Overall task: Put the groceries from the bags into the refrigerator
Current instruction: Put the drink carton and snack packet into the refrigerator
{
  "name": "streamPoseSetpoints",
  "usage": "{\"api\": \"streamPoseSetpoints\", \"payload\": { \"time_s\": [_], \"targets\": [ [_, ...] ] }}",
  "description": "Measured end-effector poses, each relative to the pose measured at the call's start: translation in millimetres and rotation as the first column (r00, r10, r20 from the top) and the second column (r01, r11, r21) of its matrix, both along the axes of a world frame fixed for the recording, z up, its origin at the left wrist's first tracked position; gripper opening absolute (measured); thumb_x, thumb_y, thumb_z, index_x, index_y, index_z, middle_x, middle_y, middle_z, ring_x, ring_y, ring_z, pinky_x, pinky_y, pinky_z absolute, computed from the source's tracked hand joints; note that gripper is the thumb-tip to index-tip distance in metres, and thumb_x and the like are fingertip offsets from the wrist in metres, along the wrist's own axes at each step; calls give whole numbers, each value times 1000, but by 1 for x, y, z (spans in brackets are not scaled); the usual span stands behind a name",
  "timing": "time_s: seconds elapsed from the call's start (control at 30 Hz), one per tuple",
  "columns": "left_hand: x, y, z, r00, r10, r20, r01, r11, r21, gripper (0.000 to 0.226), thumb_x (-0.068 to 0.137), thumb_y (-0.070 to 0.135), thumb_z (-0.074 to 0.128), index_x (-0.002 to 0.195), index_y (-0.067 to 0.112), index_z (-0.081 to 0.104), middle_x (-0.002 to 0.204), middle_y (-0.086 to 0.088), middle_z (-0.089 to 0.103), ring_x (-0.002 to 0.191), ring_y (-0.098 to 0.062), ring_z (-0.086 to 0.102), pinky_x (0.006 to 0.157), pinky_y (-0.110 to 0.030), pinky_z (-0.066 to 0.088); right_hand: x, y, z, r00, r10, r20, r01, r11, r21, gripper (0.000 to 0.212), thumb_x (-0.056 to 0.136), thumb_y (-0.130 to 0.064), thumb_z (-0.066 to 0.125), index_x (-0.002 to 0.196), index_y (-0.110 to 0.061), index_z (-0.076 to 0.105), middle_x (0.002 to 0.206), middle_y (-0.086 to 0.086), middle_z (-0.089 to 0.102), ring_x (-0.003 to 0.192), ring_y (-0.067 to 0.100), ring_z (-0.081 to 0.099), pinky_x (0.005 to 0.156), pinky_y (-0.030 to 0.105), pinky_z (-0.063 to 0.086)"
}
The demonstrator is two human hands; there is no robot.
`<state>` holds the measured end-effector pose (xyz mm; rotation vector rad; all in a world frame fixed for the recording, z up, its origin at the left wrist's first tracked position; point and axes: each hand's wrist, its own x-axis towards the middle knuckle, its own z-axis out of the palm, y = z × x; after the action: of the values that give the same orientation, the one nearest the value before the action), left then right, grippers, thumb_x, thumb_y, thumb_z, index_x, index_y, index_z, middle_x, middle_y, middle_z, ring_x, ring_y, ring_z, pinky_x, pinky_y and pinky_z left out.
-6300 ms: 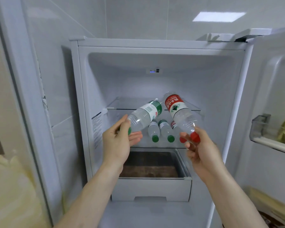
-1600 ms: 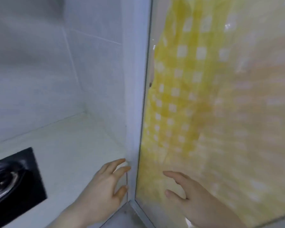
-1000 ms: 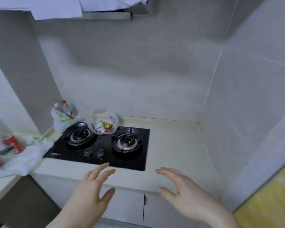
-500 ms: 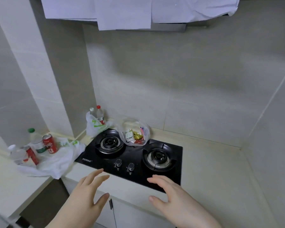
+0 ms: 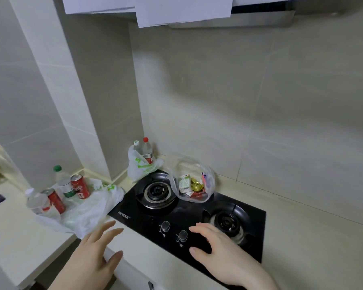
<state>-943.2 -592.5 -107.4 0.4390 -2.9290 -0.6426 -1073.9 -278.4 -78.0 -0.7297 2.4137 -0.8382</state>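
My left hand (image 5: 96, 254) and my right hand (image 5: 220, 250) hover open and empty over the counter's front edge. A flattened white plastic bag (image 5: 86, 210) lies left of the stove, with two red cans (image 5: 80, 186) and two water bottles (image 5: 63, 183) standing on it. Another white bag (image 5: 138, 166) in the corner holds two bottles (image 5: 147, 150), one red-capped. A clear bag of small snack packets (image 5: 192, 185) sits between the burners. The refrigerator is out of view.
A black two-burner gas stove (image 5: 187, 210) with two knobs is set into the beige counter (image 5: 302, 237). A tiled pillar juts out at the left. A range hood with white paper sheets (image 5: 176, 9) hangs overhead.
I put two bottles into the refrigerator, then turned left to the stove counter. Both hands are empty and have drawn nearer to the bags.
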Motion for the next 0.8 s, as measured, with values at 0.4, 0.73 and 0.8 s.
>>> {"api": "streamPoseSetpoints", "payload": {
  "time_s": [0.4,0.73,0.8],
  "targets": [
    [-103,-1,-6,997,-53,-49,56,997,60,46,88,43,69,132,47,55,141,34,33,127,-1,45,93,-17,34,-107,-31,-22,998,20,54,-23,998,58,58,99,-55,55,153,-43,39,161,-25,24,147,0,30,117,23,27],
    [-269,-26,-39,895,-429,122,414,901,130,55,89,42,62,143,33,52,150,17,35,140,-8,38,115,-17,28,-158,-68,-54,955,-281,93,276,959,63,58,97,-53,58,151,-39,44,153,-26,35,128,1,50,115,28,39],
    [-305,-29,-50,855,-492,166,469,869,158,56,86,39,64,141,31,53,148,12,37,139,-10,40,115,-19,28,-161,-75,-57,939,-334,85,328,941,78,57,98,-51,58,152,-37,43,155,-24,34,121,0,50,113,25,39]
  ]
}}
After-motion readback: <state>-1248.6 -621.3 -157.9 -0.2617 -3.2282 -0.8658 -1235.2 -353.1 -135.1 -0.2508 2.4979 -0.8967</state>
